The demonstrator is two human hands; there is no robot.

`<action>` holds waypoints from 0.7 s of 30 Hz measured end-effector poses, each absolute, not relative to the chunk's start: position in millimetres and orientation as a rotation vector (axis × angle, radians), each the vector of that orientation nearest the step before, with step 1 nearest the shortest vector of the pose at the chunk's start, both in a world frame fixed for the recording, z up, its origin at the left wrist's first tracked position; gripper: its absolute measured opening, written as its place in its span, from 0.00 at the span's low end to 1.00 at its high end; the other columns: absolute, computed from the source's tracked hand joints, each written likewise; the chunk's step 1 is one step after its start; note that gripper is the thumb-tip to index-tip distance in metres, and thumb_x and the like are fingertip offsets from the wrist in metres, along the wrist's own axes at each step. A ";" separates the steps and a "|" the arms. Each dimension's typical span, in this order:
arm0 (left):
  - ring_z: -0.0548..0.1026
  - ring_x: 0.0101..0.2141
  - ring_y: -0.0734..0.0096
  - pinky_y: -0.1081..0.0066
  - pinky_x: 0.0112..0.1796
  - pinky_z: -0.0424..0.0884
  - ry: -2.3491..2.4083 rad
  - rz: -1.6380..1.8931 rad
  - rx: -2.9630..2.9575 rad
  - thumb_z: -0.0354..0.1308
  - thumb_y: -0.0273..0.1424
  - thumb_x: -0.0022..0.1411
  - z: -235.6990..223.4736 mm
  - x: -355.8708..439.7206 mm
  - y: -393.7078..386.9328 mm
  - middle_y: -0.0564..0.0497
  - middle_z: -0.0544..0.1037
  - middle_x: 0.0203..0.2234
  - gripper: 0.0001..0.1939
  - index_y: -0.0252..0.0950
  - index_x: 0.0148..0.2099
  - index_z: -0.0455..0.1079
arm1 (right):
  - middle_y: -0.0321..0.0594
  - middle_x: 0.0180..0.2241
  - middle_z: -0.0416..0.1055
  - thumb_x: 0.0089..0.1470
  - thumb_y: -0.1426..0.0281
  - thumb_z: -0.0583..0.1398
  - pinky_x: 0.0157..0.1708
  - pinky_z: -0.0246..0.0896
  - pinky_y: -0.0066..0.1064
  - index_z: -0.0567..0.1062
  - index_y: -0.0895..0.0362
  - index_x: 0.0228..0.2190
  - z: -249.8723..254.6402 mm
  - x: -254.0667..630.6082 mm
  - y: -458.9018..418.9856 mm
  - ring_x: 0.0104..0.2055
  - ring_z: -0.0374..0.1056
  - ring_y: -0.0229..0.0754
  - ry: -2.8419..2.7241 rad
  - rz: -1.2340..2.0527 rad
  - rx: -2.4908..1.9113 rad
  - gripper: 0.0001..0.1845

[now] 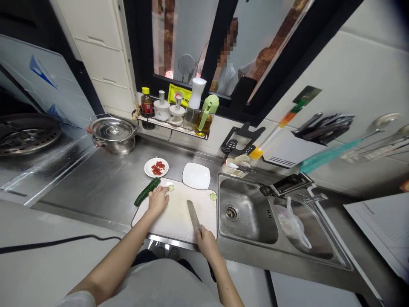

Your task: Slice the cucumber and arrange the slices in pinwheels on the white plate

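My left hand [158,200] rests over the left part of the white cutting board [179,219], fingers loosely stretched out. Its fingertips are at the edge of a thin cucumber slice [171,188]; whether they touch it I cannot tell. Just left of that hand a dark green cucumber [147,192] lies slanted, partly over the board's edge. My right hand [207,244] is closed round the handle of a kitchen knife [192,214], its blade pointing away from me above the board. Another few cucumber slices [213,196] lie at the board's far right corner.
Behind the board stand a plate of chopped red pieces [147,169] and a white square plate [196,175]. A steel sink [246,213] adjoins on the right, with a plastic bag [291,224] in its second basin. A lidded pot [116,138] and a seasoning rack [172,123] are farther back.
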State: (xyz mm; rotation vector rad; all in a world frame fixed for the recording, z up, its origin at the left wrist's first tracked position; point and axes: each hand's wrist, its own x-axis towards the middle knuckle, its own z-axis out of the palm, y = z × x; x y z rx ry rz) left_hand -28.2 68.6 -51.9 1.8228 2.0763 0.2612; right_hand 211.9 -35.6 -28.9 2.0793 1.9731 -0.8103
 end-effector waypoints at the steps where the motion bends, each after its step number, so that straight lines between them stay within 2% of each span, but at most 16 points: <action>1: 0.65 0.51 0.54 0.59 0.48 0.57 2.072 0.246 1.832 0.48 0.31 0.62 -51.7 -24.1 77.3 0.43 0.71 0.49 0.21 0.45 0.57 0.66 | 0.46 0.40 0.77 0.65 0.67 0.45 0.35 0.53 0.27 0.70 0.57 0.43 -29.3 213.4 -36.6 0.43 0.72 0.44 1.970 -0.810 2.085 0.16; 4: 0.65 0.51 0.52 0.58 0.47 0.57 2.086 0.168 1.854 0.48 0.31 0.62 -52.1 -15.9 99.2 0.41 0.70 0.50 0.20 0.42 0.57 0.66 | 0.47 0.40 0.77 0.65 0.67 0.46 0.36 0.53 0.27 0.70 0.58 0.44 -31.0 218.1 -39.6 0.44 0.72 0.44 1.968 -0.818 2.114 0.16; 8: 0.65 0.51 0.51 0.57 0.47 0.57 2.095 0.056 1.871 0.46 0.29 0.63 -55.3 -14.9 115.9 0.38 0.69 0.49 0.17 0.38 0.51 0.70 | 0.46 0.40 0.77 0.65 0.67 0.46 0.36 0.53 0.27 0.70 0.58 0.43 -31.0 222.5 -43.1 0.43 0.72 0.44 1.963 -0.843 2.127 0.16; 12: 0.65 0.51 0.52 0.57 0.47 0.57 2.079 0.048 1.851 0.47 0.27 0.62 -59.5 -18.1 123.8 0.38 0.71 0.49 0.16 0.38 0.50 0.70 | 0.46 0.39 0.76 0.65 0.66 0.45 0.36 0.53 0.27 0.71 0.58 0.43 -29.0 224.0 -44.9 0.43 0.72 0.44 1.941 -0.844 2.124 0.17; 21: 0.73 0.44 0.59 0.62 0.45 0.58 2.035 0.114 1.694 0.48 0.26 0.60 -52.1 -16.5 119.9 0.47 0.79 0.37 0.12 0.41 0.43 0.69 | 0.49 0.42 0.76 0.65 0.65 0.47 0.39 0.54 0.28 0.71 0.59 0.47 -32.0 221.8 -41.5 0.46 0.71 0.45 1.953 -0.865 2.135 0.18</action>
